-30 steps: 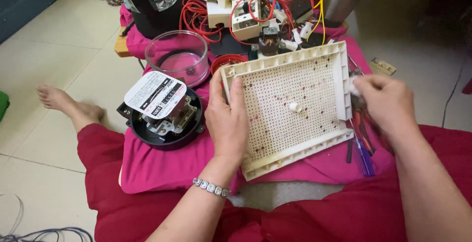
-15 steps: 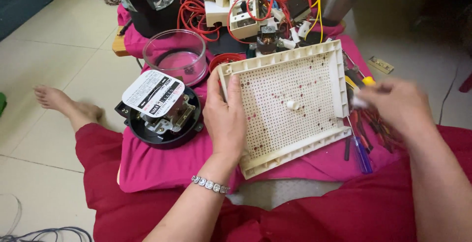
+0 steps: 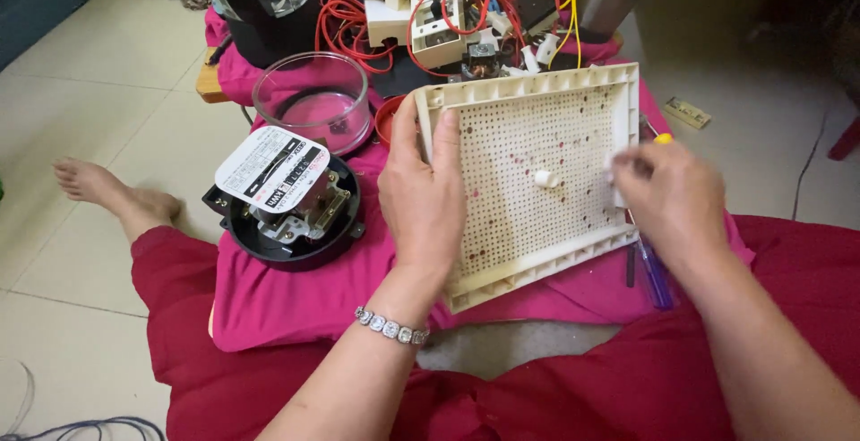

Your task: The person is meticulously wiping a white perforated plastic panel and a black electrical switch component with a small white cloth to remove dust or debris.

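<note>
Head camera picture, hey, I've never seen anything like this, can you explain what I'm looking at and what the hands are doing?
The camera is worn on a seated person's head and looks down at their two bare hands. The left hand presses on the left edge of a cream perforated board lying on a pink cloth. The right hand pinches something small and white at the board's right edge. Left of the board sit a round black electric meter and a clear cover; behind it lie red wires.

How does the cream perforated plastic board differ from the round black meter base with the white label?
The cream perforated plastic board is rectangular and flat; the round black meter base is circular and bulky with parts. The left hand rests on the board and the right hand is at its edge; the base lies untouched. Both sit on the pink cloth.
</note>
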